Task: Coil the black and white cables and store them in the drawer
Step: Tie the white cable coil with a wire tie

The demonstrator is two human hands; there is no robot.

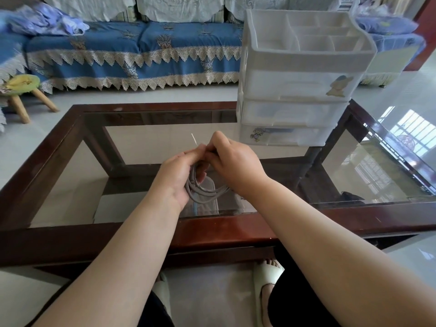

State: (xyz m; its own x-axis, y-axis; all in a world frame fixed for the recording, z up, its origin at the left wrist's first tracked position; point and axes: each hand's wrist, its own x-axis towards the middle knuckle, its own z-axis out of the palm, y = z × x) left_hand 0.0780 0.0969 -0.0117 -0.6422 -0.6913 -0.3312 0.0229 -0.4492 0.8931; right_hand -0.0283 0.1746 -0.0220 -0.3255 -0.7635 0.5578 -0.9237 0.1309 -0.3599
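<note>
Both hands' fingers (191,153) pinch the coiled cable (203,190) above the table (212,223), near its front edge.

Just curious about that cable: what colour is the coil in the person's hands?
The coiled cable looks pale grey-white, seen in the head view.

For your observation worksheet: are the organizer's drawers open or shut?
Shut: all three drawers sit flush in the white organizer; none is pulled out.

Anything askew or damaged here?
Nothing stands out. Both hands hold the coiled cable over the glass table; the organizer stands upright at its far right, all drawers shut.
</note>
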